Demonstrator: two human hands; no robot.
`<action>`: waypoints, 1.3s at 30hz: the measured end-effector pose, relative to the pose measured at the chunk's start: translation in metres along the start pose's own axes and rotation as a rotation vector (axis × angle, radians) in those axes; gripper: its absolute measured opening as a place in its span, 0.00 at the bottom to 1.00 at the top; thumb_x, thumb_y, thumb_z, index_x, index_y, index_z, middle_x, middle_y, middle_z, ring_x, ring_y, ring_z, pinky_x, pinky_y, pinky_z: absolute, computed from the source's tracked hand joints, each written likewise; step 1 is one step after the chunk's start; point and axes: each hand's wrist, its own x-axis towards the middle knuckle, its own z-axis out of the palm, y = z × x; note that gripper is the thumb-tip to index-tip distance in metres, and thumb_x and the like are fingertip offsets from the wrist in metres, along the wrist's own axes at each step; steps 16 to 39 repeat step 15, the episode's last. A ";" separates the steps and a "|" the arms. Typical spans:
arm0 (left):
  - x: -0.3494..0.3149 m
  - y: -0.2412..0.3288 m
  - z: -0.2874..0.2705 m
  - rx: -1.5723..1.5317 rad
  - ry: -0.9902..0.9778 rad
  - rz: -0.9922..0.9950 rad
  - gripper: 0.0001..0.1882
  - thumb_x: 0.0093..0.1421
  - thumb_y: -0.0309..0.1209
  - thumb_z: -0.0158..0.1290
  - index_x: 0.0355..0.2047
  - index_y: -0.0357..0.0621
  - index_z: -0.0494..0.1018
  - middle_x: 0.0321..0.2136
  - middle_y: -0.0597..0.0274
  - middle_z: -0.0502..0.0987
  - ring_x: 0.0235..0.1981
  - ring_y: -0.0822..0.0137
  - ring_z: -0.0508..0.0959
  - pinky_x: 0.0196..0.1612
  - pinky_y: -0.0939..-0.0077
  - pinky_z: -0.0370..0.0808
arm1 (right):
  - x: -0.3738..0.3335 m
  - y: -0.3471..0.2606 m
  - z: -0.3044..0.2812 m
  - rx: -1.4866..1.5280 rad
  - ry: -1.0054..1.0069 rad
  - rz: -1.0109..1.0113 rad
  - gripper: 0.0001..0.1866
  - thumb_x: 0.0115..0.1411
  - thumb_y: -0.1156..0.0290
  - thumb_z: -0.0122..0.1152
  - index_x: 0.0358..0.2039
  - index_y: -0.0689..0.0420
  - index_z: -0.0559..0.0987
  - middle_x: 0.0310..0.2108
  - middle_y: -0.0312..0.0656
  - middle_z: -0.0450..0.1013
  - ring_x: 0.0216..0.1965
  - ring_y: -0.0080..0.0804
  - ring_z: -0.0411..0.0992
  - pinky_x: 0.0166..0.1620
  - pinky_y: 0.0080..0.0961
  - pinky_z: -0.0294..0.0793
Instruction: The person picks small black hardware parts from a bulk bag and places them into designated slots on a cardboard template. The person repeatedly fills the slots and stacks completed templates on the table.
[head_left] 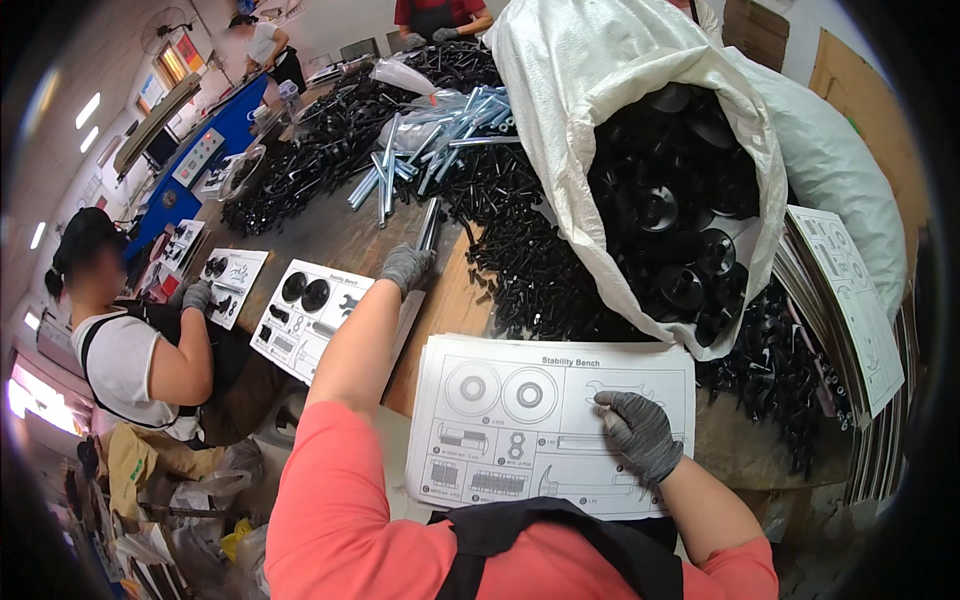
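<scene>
My left hand [405,268], in a grey knit glove, reaches over the table to the left. Its fingers are closed round the near end of a shiny silver metal tube [429,226], just past the corner of a card [280,345] carrying black discs and small parts. My right hand [642,436], gloved alike, rests over the right half of a stack of white cards [520,430] printed with outlines of discs, a wrench and bolts. Its fingers are curled in, and what they may hold is hidden.
A white woven sack [560,160] full of black discs stands open ahead of me. Black bolts [515,265] and silver rods [455,130] heap across the table. More cards [840,300] stack at right. At left, a co-worker [150,350] handles another card [236,285]; other people stand farther back.
</scene>
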 end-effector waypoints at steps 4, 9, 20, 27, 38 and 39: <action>-0.028 -0.016 -0.005 -0.295 -0.151 -0.131 0.14 0.47 0.40 0.59 0.19 0.42 0.72 0.12 0.64 0.70 0.07 0.70 0.65 0.11 0.77 0.61 | 0.000 -0.001 0.001 -0.024 -0.006 -0.002 0.12 0.55 0.70 0.52 0.40 0.58 0.77 0.34 0.48 0.75 0.37 0.41 0.74 0.43 0.30 0.73; -0.054 0.005 0.005 -0.052 -0.199 -0.054 0.15 0.54 0.40 0.55 0.28 0.39 0.74 0.19 0.56 0.75 0.13 0.67 0.73 0.18 0.72 0.72 | -0.003 0.004 0.004 -0.047 0.020 -0.026 0.13 0.55 0.70 0.51 0.41 0.58 0.76 0.36 0.50 0.74 0.39 0.42 0.74 0.45 0.31 0.71; -0.100 0.021 0.015 0.250 0.031 0.424 0.21 0.52 0.47 0.56 0.33 0.40 0.71 0.22 0.49 0.76 0.21 0.61 0.76 0.31 0.66 0.73 | 0.002 0.020 -0.001 0.128 -0.093 0.150 0.18 0.60 0.64 0.50 0.48 0.58 0.70 0.38 0.44 0.74 0.39 0.36 0.73 0.49 0.25 0.67; -0.100 0.021 0.015 0.250 0.031 0.424 0.21 0.52 0.47 0.56 0.33 0.40 0.71 0.22 0.49 0.76 0.21 0.61 0.76 0.31 0.66 0.73 | 0.002 0.020 -0.001 0.128 -0.093 0.150 0.18 0.60 0.64 0.50 0.48 0.58 0.70 0.38 0.44 0.74 0.39 0.36 0.73 0.49 0.25 0.67; -0.100 0.021 0.015 0.250 0.031 0.424 0.21 0.52 0.47 0.56 0.33 0.40 0.71 0.22 0.49 0.76 0.21 0.61 0.76 0.31 0.66 0.73 | 0.002 0.020 -0.001 0.128 -0.093 0.150 0.18 0.60 0.64 0.50 0.48 0.58 0.70 0.38 0.44 0.74 0.39 0.36 0.73 0.49 0.25 0.67; -0.100 0.021 0.015 0.250 0.031 0.424 0.21 0.52 0.47 0.56 0.33 0.40 0.71 0.22 0.49 0.76 0.21 0.61 0.76 0.31 0.66 0.73 | 0.002 0.020 -0.001 0.128 -0.093 0.150 0.18 0.60 0.64 0.50 0.48 0.58 0.70 0.38 0.44 0.74 0.39 0.36 0.73 0.49 0.25 0.67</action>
